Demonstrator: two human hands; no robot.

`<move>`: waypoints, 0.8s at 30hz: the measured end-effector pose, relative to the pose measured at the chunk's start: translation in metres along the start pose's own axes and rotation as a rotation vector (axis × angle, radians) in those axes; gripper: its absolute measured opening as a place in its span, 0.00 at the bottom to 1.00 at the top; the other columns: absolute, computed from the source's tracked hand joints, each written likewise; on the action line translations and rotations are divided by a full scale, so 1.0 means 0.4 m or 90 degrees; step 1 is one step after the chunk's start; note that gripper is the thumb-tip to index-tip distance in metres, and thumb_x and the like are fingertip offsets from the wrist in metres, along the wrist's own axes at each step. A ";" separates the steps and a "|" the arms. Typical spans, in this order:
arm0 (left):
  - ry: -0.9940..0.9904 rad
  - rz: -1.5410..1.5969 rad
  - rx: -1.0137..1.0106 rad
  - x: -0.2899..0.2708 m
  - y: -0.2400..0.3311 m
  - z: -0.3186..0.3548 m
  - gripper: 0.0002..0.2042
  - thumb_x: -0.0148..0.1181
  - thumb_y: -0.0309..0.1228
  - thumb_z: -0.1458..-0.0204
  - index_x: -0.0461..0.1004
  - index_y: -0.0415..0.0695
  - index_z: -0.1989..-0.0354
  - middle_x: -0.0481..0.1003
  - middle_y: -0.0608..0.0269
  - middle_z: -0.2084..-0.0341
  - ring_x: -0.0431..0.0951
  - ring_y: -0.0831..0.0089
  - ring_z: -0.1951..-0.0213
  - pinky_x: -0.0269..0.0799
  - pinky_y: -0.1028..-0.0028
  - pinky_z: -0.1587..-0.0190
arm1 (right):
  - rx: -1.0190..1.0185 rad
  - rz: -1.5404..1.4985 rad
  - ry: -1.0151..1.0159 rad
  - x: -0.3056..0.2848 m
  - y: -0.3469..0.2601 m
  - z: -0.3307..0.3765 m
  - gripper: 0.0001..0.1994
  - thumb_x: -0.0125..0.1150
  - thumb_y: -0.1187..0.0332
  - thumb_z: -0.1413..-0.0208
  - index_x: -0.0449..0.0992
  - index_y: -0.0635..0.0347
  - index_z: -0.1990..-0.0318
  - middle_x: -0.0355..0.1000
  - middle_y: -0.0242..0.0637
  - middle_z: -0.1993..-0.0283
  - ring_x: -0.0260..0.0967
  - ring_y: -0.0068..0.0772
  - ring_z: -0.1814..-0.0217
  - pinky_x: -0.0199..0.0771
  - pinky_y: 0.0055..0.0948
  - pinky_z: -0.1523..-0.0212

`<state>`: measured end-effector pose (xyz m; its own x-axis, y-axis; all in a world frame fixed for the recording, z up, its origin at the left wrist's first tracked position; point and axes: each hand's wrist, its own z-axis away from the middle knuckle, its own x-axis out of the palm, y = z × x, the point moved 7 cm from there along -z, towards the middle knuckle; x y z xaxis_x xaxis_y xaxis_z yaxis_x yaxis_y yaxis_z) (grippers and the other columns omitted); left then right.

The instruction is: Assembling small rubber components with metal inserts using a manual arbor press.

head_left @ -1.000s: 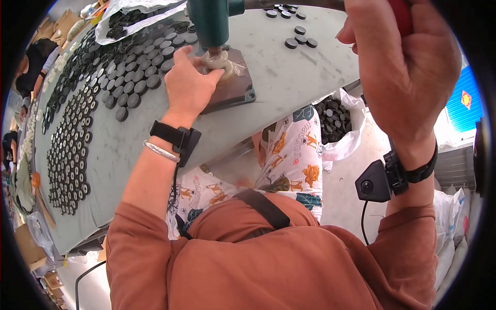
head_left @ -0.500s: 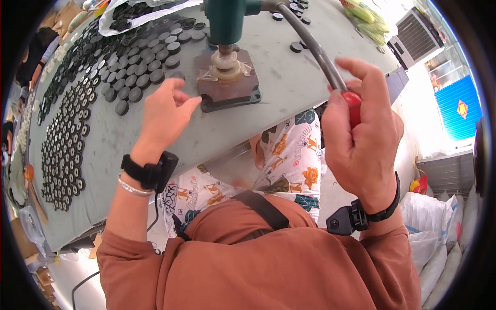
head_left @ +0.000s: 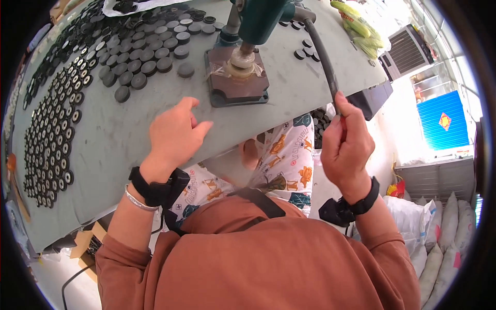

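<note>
A dark green hand press (head_left: 264,21) stands on the table, its square base plate (head_left: 240,85) towards me. On the plate, a pale round fitting wrapped in clear film (head_left: 241,66) sits under the press's ram. From the press's right side a grey metal lever (head_left: 323,51) slopes towards me. My right hand (head_left: 351,142) is wrapped round the lever's red grip, most of which is hidden by the fingers. My left hand (head_left: 175,133) hovers over the table left of the base plate, thumb and forefinger apart, nothing visible in it. Nearest to it is a single black disc (head_left: 185,70).
Many black discs (head_left: 139,80) lie left of the press; rows of discs with pale centres (head_left: 54,139) lie farther left. Several discs (head_left: 305,51) lie beyond the lever. Bagged green vegetables (head_left: 361,30) rest at the far right. White sacks (head_left: 413,219) stand on the floor to the right.
My left hand has drawn back from the base plate towards the near table edge. My right hand, still on the lever grip, sits slightly lower and nearer to me. The whole view has shifted a little.
</note>
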<state>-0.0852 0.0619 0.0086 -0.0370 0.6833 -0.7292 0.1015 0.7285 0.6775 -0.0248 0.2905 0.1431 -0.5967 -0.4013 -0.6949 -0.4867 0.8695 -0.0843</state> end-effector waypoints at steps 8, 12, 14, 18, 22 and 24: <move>0.050 0.067 0.020 -0.007 -0.017 0.019 0.18 0.62 0.34 0.59 0.70 0.41 0.59 0.71 0.65 0.83 0.72 0.69 0.79 0.66 0.71 0.74 | 0.069 0.019 -0.073 -0.013 -0.010 -0.034 0.11 0.47 0.82 0.52 0.71 0.71 0.60 0.66 0.37 0.78 0.59 0.19 0.83 0.62 0.18 0.79; 0.050 0.073 0.022 -0.012 -0.013 0.023 0.18 0.62 0.35 0.59 0.70 0.41 0.59 0.71 0.65 0.83 0.72 0.67 0.79 0.66 0.70 0.74 | -0.026 0.034 -0.054 0.004 -0.018 -0.007 0.12 0.44 0.83 0.51 0.69 0.75 0.58 0.71 0.48 0.69 0.66 0.29 0.77 0.67 0.22 0.74; 0.062 0.078 0.030 -0.008 -0.020 0.024 0.18 0.61 0.36 0.58 0.70 0.41 0.59 0.72 0.64 0.82 0.73 0.66 0.78 0.67 0.69 0.74 | -0.004 0.032 -0.072 0.010 -0.018 0.000 0.12 0.44 0.82 0.50 0.69 0.73 0.57 0.72 0.50 0.66 0.68 0.31 0.76 0.68 0.22 0.72; -0.037 0.039 -0.010 -0.002 -0.020 0.000 0.18 0.59 0.39 0.57 0.71 0.40 0.60 0.75 0.60 0.79 0.75 0.61 0.73 0.68 0.65 0.70 | 0.093 0.025 -0.116 -0.003 0.017 -0.013 0.13 0.45 0.80 0.49 0.69 0.68 0.55 0.70 0.39 0.73 0.63 0.21 0.77 0.65 0.21 0.74; -0.047 0.022 0.012 -0.001 -0.007 -0.040 0.20 0.59 0.41 0.56 0.71 0.39 0.60 0.76 0.55 0.75 0.76 0.57 0.69 0.69 0.63 0.66 | 0.185 0.039 -0.087 -0.108 0.051 -0.138 0.12 0.43 0.73 0.45 0.73 0.62 0.58 0.66 0.27 0.77 0.56 0.12 0.79 0.54 0.13 0.79; -0.083 0.050 -0.003 0.007 -0.009 -0.071 0.21 0.59 0.42 0.56 0.71 0.39 0.59 0.75 0.50 0.69 0.75 0.54 0.64 0.69 0.61 0.61 | 0.316 0.023 -0.096 -0.119 0.035 -0.258 0.10 0.44 0.72 0.45 0.73 0.61 0.62 0.67 0.30 0.77 0.54 0.12 0.82 0.52 0.15 0.83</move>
<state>-0.1138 0.0626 0.0071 0.1004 0.7257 -0.6806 0.0943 0.6741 0.7326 -0.0690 0.2920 0.2485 -0.4907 -0.3549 -0.7958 -0.0847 0.9284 -0.3618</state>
